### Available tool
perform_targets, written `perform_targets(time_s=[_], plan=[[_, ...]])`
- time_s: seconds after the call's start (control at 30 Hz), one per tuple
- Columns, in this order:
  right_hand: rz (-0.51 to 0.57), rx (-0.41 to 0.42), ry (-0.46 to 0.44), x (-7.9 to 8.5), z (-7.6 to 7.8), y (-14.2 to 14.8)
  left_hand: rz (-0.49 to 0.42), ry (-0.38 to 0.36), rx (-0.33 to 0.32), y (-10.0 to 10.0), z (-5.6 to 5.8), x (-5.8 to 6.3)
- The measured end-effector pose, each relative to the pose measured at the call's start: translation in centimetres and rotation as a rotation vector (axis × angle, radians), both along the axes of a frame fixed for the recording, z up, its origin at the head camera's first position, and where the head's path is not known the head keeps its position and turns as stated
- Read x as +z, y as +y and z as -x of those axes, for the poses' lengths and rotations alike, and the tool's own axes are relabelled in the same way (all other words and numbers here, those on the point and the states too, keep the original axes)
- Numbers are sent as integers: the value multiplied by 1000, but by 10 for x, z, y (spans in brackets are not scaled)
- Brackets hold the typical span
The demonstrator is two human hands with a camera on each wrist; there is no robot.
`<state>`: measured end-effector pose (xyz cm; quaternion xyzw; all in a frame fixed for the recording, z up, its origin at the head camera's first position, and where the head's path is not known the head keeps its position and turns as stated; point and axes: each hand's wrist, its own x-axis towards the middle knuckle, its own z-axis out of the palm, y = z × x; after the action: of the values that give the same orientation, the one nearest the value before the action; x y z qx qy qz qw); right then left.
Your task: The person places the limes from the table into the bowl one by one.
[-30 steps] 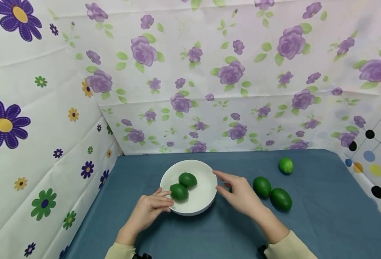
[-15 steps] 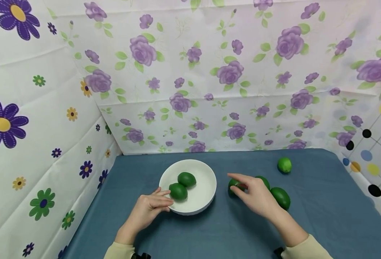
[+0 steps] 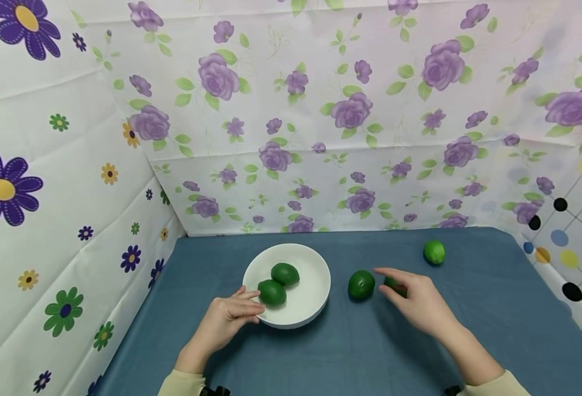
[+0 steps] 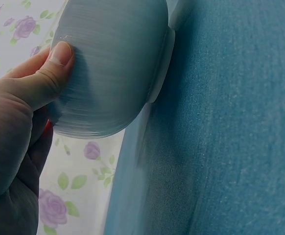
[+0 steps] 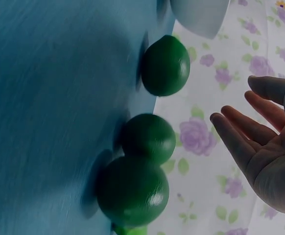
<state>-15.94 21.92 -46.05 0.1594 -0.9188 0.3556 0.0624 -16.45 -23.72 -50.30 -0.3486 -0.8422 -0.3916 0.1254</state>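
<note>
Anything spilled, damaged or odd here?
No spills or damage visible; the white bowl holds two dark green fruits. Mildly odd: one lighter green fruit, sitting apart toward the back right, doesn't match the others' colour.

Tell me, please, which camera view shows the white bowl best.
The head view: it shows the white bowl nearly whole, with its inside and two green fruits in it. The left wrist view shows only its outer side and foot, cut off at the top; the right wrist view, just a piece at the top edge.
</note>
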Motion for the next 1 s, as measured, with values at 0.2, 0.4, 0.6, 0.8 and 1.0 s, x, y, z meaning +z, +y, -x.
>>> perform_targets(time_s=[0.2,0.4,0.6,0.8,1.0], plan=[[-18,-25,18,-2,-2,14,-3,14,-10,0,1,-1],[-39,-56,19,-1,-4,26,-15,16,-4,-1,0,-1],[-59,-98,2,2,-7,40,-17,18,-9,-1,1,-2],[-58,-106,10,3,-10,53,-19,20,-16,0,1,-2],[-66,-112,5,1,-11,65,-18,15,-22,-1,2,-2]])
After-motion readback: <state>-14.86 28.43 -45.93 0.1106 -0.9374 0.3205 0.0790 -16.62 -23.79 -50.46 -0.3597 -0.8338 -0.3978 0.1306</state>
